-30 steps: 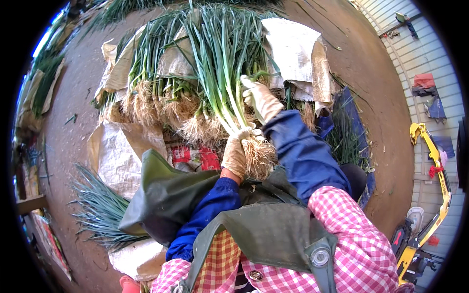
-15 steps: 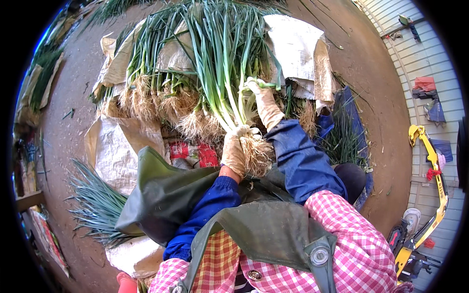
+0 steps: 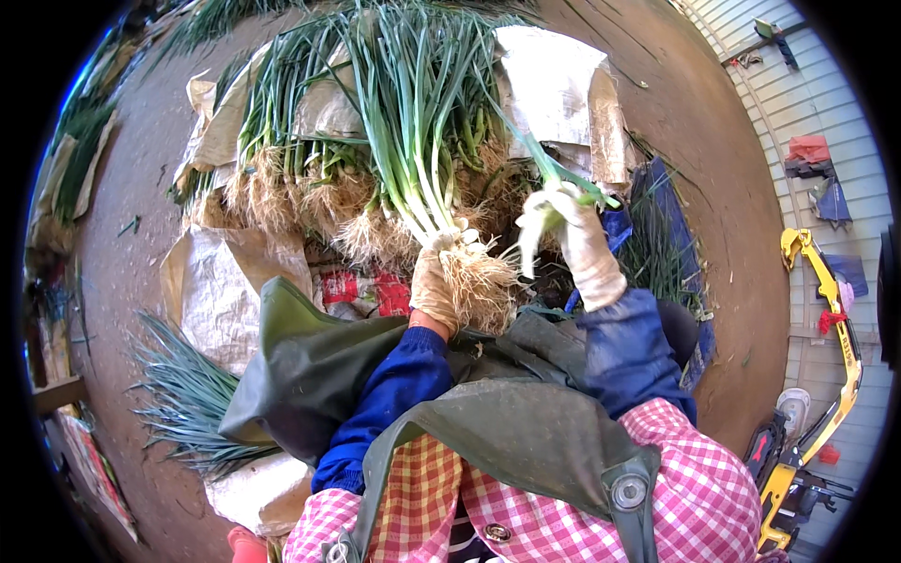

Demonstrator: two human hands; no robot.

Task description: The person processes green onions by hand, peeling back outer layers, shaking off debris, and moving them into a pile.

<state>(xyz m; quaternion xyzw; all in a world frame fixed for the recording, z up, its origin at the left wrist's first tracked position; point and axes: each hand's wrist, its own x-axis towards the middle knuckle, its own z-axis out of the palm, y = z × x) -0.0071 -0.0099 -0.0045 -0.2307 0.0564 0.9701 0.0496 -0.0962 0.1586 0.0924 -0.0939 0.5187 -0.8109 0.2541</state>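
Note:
My left hand (image 3: pixel 434 293), in a tan glove, is closed round a bunch of spring onions (image 3: pixel 413 178) just above the roots. Their pale roots (image 3: pixel 481 286) hang to the right of that hand, and the long green leaves point away from me. My gloved right hand (image 3: pixel 587 249) is held apart from the bunch, to its right. Its fingers grip a loose, limp onion leaf (image 3: pixel 542 161) with a pale strip of skin dangling below. Beyond the bunch, more rooted onions (image 3: pixel 267 174) lie side by side on sacking.
A white woven sack (image 3: pixel 552 80) lies at the far right of the pile. Blue sheeting (image 3: pixel 685 235) with green leaves is on my right. Another onion bundle (image 3: pixel 192 399) rests at my left. A yellow jointed machine arm (image 3: pixel 849 352) stands by the ribbed wall.
My right hand has pulled away from the bunch toward the right and nearer me, taking the loose leaf and skin along. The left hand keeps its hold with little movement.

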